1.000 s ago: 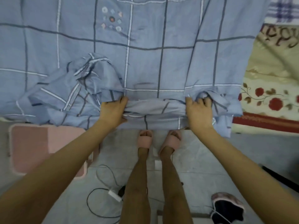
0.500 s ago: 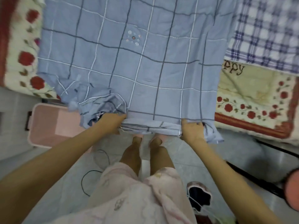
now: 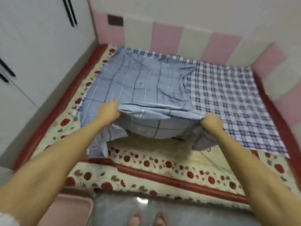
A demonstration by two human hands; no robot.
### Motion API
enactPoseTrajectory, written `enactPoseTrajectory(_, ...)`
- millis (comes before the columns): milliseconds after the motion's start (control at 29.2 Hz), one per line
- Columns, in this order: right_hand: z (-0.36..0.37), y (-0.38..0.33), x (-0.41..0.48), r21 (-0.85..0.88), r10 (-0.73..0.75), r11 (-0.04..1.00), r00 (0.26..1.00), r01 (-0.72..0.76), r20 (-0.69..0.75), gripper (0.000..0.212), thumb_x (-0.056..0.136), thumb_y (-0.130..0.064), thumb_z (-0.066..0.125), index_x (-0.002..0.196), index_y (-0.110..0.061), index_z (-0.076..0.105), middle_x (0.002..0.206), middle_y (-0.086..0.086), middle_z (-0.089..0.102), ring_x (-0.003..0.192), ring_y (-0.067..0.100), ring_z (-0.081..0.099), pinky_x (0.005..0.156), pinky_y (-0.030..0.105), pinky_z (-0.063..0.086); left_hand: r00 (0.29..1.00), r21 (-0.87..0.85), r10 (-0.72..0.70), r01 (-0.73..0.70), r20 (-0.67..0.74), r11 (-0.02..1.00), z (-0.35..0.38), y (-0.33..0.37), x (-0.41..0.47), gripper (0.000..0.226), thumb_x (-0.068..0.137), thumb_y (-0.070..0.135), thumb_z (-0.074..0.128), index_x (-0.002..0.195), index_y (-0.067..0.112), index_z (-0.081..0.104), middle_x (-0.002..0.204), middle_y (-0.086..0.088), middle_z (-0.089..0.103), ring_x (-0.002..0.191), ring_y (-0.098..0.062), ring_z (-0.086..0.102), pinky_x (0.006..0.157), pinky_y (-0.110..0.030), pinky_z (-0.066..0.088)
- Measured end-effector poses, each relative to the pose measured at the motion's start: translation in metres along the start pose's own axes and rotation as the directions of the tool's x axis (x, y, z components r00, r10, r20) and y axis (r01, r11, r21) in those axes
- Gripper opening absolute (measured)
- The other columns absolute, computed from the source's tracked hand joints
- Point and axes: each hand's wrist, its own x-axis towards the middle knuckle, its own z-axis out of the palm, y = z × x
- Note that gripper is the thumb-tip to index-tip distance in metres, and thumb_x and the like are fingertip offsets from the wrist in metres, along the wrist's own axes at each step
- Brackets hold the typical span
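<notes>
Sheet (image 3: 141, 82) in L hand (image 3: 109, 111), R hand (image 3: 211, 122); blurry

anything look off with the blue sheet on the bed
Yes. The blue sheet is crumpled into folds where it meets the checked cloth, and a loose corner hangs bunched below the left hand. The right hand grips the lifted near edge too.

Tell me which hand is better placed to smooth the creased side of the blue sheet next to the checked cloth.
Right, probably. The right hand grips the blue sheet on the edge nearest those creases and the checked cloth; the left hand holds the opposite end.
</notes>
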Motion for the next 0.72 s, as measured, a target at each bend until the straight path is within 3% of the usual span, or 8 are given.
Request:
enactPoseTrajectory(69, -0.102, -0.051, 0.018, 0.564, 0.066, 0.826, 0.991, 0.012, -0.118, 0.02, 0.091, 0.001, 0.041, 0.073, -0.002, 0.049, 0.065, 0.013, 0.046, 0.057, 0.024, 0.042, 0.048, 0.036, 0.034, 0.957, -0.205, -0.013, -0.049, -0.29, 0.977, -0.092, 0.053, 0.043, 0.016, 0.08, -0.001, 0.05, 0.091, 0.01, 0.047, 0.081, -0.017, 0.053, 0.072, -0.029, 0.05, 0.062, -0.034, 0.038)
enactPoseTrajectory(137, -0.204, -0.095, 0.002, 0.771, 0.104, 0.548, 0.888, 0.324, -0.447, 0.017, 0.088, -0.01, 0.046, 0.093, 0.0, 0.059, 0.078, 0.013, 0.054, 0.072, 0.019, 0.049, 0.062, 0.043, 0.043, 0.791, -0.321, -0.008, -0.239, -0.612, 0.917, -0.189, 0.099, 0.06, 0.029, 0.08, -0.001, 0.05, 0.106, 0.012, 0.052, 0.091, -0.013, 0.06, 0.077, -0.027, 0.054, 0.063, -0.031, 0.038)
enactPoseTrajectory(240, -0.293, -0.109, -0.039, 0.452, 0.039, 0.54, 0.516, 0.71, -0.856, 0.032, 0.077, -0.018, 0.045, 0.098, -0.007, 0.066, 0.09, 0.01, 0.066, 0.084, 0.019, 0.059, 0.065, 0.028, 0.037, 0.585, -0.174, 0.164, -0.478, -0.795, 0.861, -0.273, 0.12, 0.069, 0.031, 0.086, 0.009, 0.054, 0.116, 0.018, 0.057, 0.103, -0.008, 0.068, 0.088, -0.025, 0.063, 0.07, -0.032, 0.049)
enactPoseTrajectory(308, -0.316, -0.1, -0.05, 0.258, -0.082, 0.684, 0.423, 0.682, -0.902, 0.027, 0.081, -0.021, 0.047, 0.098, -0.01, 0.065, 0.095, 0.019, 0.068, 0.089, 0.036, 0.063, 0.064, 0.031, 0.037, 0.662, 0.054, 0.281, -0.341, -0.695, 0.938, -0.295, 0.116, 0.071, 0.026, 0.085, 0.014, 0.062, 0.11, 0.011, 0.064, 0.099, -0.021, 0.066, 0.088, -0.037, 0.063, 0.07, -0.04, 0.05)
enactPoseTrajectory(377, -0.315, -0.087, -0.049, 0.056, -0.224, 0.874, 0.502, 0.483, -0.835, 0.025, 0.084, -0.028, 0.052, 0.099, -0.014, 0.065, 0.096, 0.02, 0.068, 0.091, 0.04, 0.062, 0.068, 0.037, 0.043, 0.814, 0.203, 0.292, -0.217, -0.503, 0.955, -0.291, 0.11, 0.066, 0.023, 0.082, 0.014, 0.068, 0.103, 0.006, 0.066, 0.099, -0.025, 0.064, 0.088, -0.038, 0.061, 0.065, -0.033, 0.041)
enactPoseTrajectory(446, -0.3, -0.078, -0.041, -0.198, -0.322, 0.945, 0.637, 0.26, -0.7, 0.022, 0.084, -0.026, 0.058, 0.102, -0.016, 0.067, 0.1, 0.016, 0.069, 0.094, 0.036, 0.063, 0.074, 0.037, 0.048, 0.834, 0.217, 0.33, -0.257, -0.443, 0.942, -0.277, 0.101, 0.061, 0.015, 0.078, 0.013, 0.069, 0.093, 0.009, 0.067, 0.099, -0.018, 0.06, 0.08, -0.034, 0.057, 0.06, -0.029, 0.036)
enactPoseTrajectory(583, -0.216, -0.057, -0.028, -0.439, -0.255, 0.898, 0.847, 0.029, -0.467, 0.009, 0.088, -0.019, 0.06, 0.094, -0.012, 0.064, 0.096, 0.005, 0.069, 0.094, 0.027, 0.064, 0.076, 0.033, 0.045, 0.897, 0.269, 0.342, -0.268, -0.281, 0.925, -0.217, 0.071, 0.061, 0.02, 0.072, 0.013, 0.066, 0.092, 0.014, 0.066, 0.099, -0.002, 0.056, 0.084, -0.03, 0.06, 0.068, -0.039, 0.052)
enactPoseTrajectory(720, -0.127, -0.024, -0.041, -0.502, -0.225, 0.865, 0.898, 0.004, -0.379, 0.006, 0.087, -0.01, 0.059, 0.086, -0.016, 0.061, 0.091, 0.002, 0.067, 0.091, 0.023, 0.062, 0.072, 0.032, 0.043, 0.965, 0.391, 0.241, -0.184, -0.102, 0.902, -0.134, 0.043, 0.006, 0.016, 0.085, 0.017, 0.057, 0.101, 0.018, 0.058, 0.095, -0.004, 0.063, 0.089, -0.026, 0.061, 0.071, -0.029, 0.044)
